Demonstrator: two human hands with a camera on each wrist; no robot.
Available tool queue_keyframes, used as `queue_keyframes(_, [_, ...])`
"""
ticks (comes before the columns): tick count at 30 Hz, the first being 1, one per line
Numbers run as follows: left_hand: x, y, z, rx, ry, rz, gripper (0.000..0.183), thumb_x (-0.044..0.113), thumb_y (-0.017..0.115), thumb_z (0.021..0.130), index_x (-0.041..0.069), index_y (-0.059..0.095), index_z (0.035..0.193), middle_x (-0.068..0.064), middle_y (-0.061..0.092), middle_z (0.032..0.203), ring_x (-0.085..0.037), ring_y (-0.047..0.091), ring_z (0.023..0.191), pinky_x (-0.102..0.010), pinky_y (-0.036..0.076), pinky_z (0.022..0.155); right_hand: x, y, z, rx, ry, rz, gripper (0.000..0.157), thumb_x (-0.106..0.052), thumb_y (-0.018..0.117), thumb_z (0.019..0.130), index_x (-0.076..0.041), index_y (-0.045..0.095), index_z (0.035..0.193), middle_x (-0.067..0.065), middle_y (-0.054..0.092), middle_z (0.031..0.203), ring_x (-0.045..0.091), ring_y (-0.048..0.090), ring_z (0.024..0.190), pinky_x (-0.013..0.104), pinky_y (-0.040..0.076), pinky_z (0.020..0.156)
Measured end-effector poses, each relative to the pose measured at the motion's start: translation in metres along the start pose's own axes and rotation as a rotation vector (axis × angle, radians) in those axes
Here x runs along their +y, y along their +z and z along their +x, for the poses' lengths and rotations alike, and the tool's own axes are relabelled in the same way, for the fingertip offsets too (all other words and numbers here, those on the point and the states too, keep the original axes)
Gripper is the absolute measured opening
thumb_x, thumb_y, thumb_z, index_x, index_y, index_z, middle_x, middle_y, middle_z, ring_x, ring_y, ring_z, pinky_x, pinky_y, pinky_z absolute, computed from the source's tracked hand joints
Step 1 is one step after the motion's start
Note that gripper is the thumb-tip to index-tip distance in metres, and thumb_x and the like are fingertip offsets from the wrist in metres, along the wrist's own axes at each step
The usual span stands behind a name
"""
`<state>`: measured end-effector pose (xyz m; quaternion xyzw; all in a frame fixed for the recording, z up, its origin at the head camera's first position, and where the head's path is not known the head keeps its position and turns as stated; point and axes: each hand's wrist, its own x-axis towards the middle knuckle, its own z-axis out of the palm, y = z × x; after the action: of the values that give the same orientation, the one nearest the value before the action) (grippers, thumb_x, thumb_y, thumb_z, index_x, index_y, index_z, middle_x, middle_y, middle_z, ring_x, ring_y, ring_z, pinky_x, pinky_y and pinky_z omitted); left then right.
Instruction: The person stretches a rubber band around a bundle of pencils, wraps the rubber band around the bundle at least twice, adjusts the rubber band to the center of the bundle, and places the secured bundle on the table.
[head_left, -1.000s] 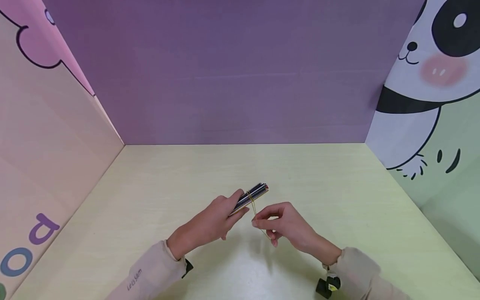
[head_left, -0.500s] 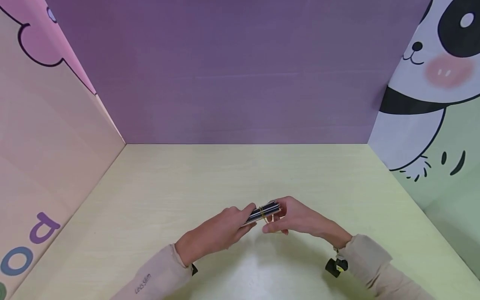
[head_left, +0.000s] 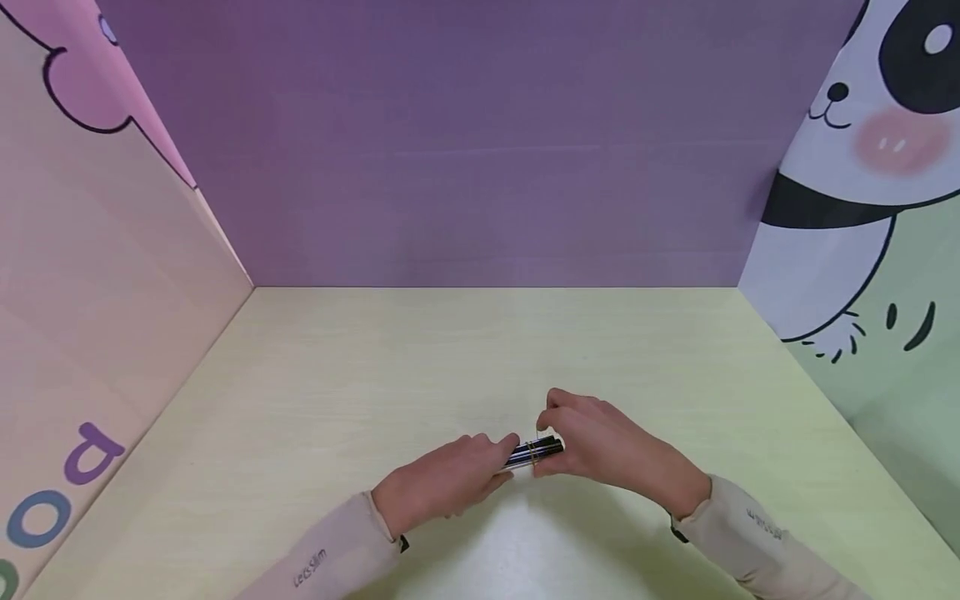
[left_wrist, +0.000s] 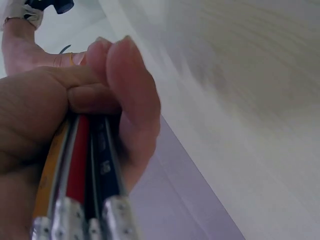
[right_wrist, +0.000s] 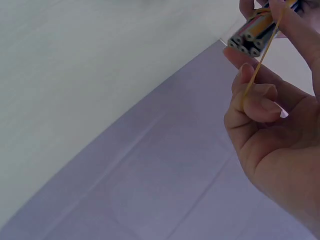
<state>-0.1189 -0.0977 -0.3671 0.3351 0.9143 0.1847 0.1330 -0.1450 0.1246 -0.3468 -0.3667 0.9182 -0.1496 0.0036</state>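
Observation:
A bundle of pencils [head_left: 522,454] is gripped by my left hand [head_left: 450,477], held above the table and pointing right. In the left wrist view, yellow, red and dark pencils [left_wrist: 78,165] with silvery ends stick out of the curled fingers. A yellow rubber band [right_wrist: 262,60] wraps the bundle near its far end. My right hand [head_left: 626,442] is beside that end. One loop of the band is stretched out from the bundle and hooked over curled fingers of the right hand, as the right wrist view shows. Flat pencil ends [right_wrist: 245,46] face that camera.
The pale wooden table [head_left: 337,375] lies below both hands. A purple wall [head_left: 480,150] closes the back. Printed side panels stand left [head_left: 112,250] and right [head_left: 900,400], the right one with a panda.
Both hands and the bundle have moved down and a little to the right. The right hand has come from below the bundle to its far end, turning over with the rubber band.

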Motion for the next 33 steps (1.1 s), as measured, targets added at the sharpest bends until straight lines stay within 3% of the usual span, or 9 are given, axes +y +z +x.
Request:
queue_keyframes(6, [-0.003, 0.004, 0.002, 0.130, 0.033, 0.129, 0.017, 0.009, 0.062, 0.099, 0.006, 0.046, 0.095, 0.001, 0.040, 0.061, -0.007, 0.033, 0.047, -0.017, 0.029, 0.042, -0.016, 0.011, -0.005, 0.094, -0.093, -0.273, 0.039, -0.028, 0.092, 0.069, -0.007, 0.066, 0.090, -0.002, 0.042, 0.090, 0.008, 0.043, 0.062, 0.016, 0.038, 0.050])
queue_keyframes(10, [-0.009, 0.004, 0.008, 0.192, 0.029, 0.166, 0.018, 0.005, 0.062, 0.097, 0.006, 0.046, 0.090, 0.000, 0.039, 0.060, -0.007, 0.031, 0.049, -0.017, 0.026, 0.042, -0.025, 0.020, -0.008, 0.160, -0.086, -0.378, 0.041, -0.019, 0.090, 0.072, -0.002, 0.064, 0.100, 0.002, 0.042, 0.092, 0.012, 0.045, 0.066, 0.016, 0.037, 0.045])
queue_keyframes(15, [-0.025, -0.002, 0.014, 0.228, -0.026, 0.128, 0.016, 0.005, 0.061, 0.098, 0.005, 0.047, 0.090, -0.002, 0.042, 0.062, -0.010, 0.037, 0.047, -0.019, 0.030, 0.041, -0.031, 0.031, -0.011, 0.260, -0.089, -0.320, 0.048, -0.014, 0.085, 0.079, -0.004, 0.059, 0.118, 0.008, 0.054, 0.106, 0.018, 0.056, 0.084, 0.019, 0.047, 0.050])
queue_keyframes(19, [-0.038, -0.009, 0.014, 0.207, -0.086, 0.014, 0.015, 0.006, 0.056, 0.101, 0.006, 0.044, 0.091, -0.005, 0.046, 0.063, -0.010, 0.044, 0.038, -0.023, 0.037, 0.038, -0.034, 0.034, -0.013, 0.322, -0.139, -0.301, 0.040, -0.011, 0.084, 0.079, -0.006, 0.062, 0.112, 0.011, 0.059, 0.111, 0.021, 0.057, 0.096, 0.023, 0.055, 0.063])
queue_keyframes(23, [-0.044, -0.013, 0.011, 0.170, -0.139, -0.060, 0.011, 0.008, 0.056, 0.102, 0.007, 0.046, 0.097, -0.006, 0.050, 0.068, -0.010, 0.047, 0.033, -0.025, 0.042, 0.037, -0.030, 0.033, -0.019, 0.433, -0.177, -0.286, 0.030, -0.006, 0.085, 0.075, -0.007, 0.067, 0.100, 0.005, 0.062, 0.102, 0.018, 0.059, 0.092, 0.022, 0.055, 0.062])
queue_keyframes(26, [-0.040, -0.017, 0.008, 0.110, -0.131, -0.112, 0.009, 0.010, 0.057, 0.102, 0.008, 0.048, 0.103, -0.006, 0.052, 0.070, -0.010, 0.046, 0.033, -0.026, 0.044, 0.036, -0.023, 0.027, -0.025, 0.515, -0.167, -0.208, 0.029, -0.006, 0.083, 0.076, -0.008, 0.069, 0.101, 0.003, 0.063, 0.100, 0.016, 0.061, 0.090, 0.024, 0.055, 0.062])
queue_keyframes(29, [-0.025, -0.019, 0.005, 0.025, -0.043, -0.191, 0.010, 0.013, 0.056, 0.103, 0.011, 0.048, 0.107, -0.005, 0.054, 0.069, -0.010, 0.047, 0.033, -0.025, 0.046, 0.037, -0.010, 0.020, -0.029, 0.512, -0.093, -0.020, 0.031, -0.012, 0.078, 0.085, -0.010, 0.066, 0.114, 0.001, 0.064, 0.110, 0.015, 0.062, 0.097, 0.029, 0.057, 0.073])
queue_keyframes(31, [-0.013, -0.018, 0.005, -0.010, 0.036, -0.219, 0.009, 0.015, 0.056, 0.103, 0.012, 0.048, 0.106, -0.003, 0.054, 0.067, -0.008, 0.048, 0.033, -0.023, 0.047, 0.040, -0.001, 0.015, -0.032, 0.430, -0.037, 0.224, 0.032, -0.016, 0.074, 0.092, -0.014, 0.064, 0.121, -0.001, 0.064, 0.117, 0.014, 0.063, 0.103, 0.030, 0.057, 0.081])
queue_keyframes(33, [-0.002, -0.016, 0.004, -0.029, 0.096, -0.241, 0.009, 0.016, 0.056, 0.103, 0.014, 0.047, 0.104, 0.000, 0.051, 0.065, -0.006, 0.048, 0.033, -0.021, 0.047, 0.042, 0.007, 0.013, -0.034, 0.297, -0.014, 0.541, 0.029, -0.018, 0.069, 0.096, -0.015, 0.062, 0.124, 0.001, 0.066, 0.116, 0.021, 0.066, 0.100, 0.033, 0.056, 0.086])
